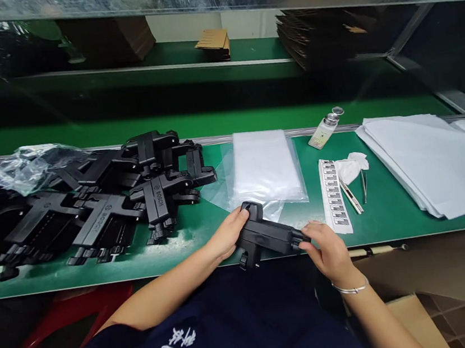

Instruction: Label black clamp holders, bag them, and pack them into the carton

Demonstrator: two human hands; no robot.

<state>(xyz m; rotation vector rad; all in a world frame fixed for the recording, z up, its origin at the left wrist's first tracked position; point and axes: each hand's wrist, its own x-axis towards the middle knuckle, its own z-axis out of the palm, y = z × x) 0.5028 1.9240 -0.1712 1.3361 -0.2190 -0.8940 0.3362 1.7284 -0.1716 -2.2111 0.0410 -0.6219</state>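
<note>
Both my hands hold one black plastic part (265,235) at the near edge of the green table (389,208). My left hand (225,234) grips its left end, fingers curled round it. My right hand (330,249), with a thin bracelet on the wrist, pinches its right end. Just behind the part lies a stack of clear plastic bags (263,164). A strip of printed labels (334,195) lies right of my right hand.
A heap of several black plastic parts (104,201) and a crumpled clear bag (28,165) fill the table's left side. White sheets (434,160) lie at right, with tweezers (351,196), a white cloth (352,165) and a small bottle (324,129). An open cardboard box (411,321) stands below right.
</note>
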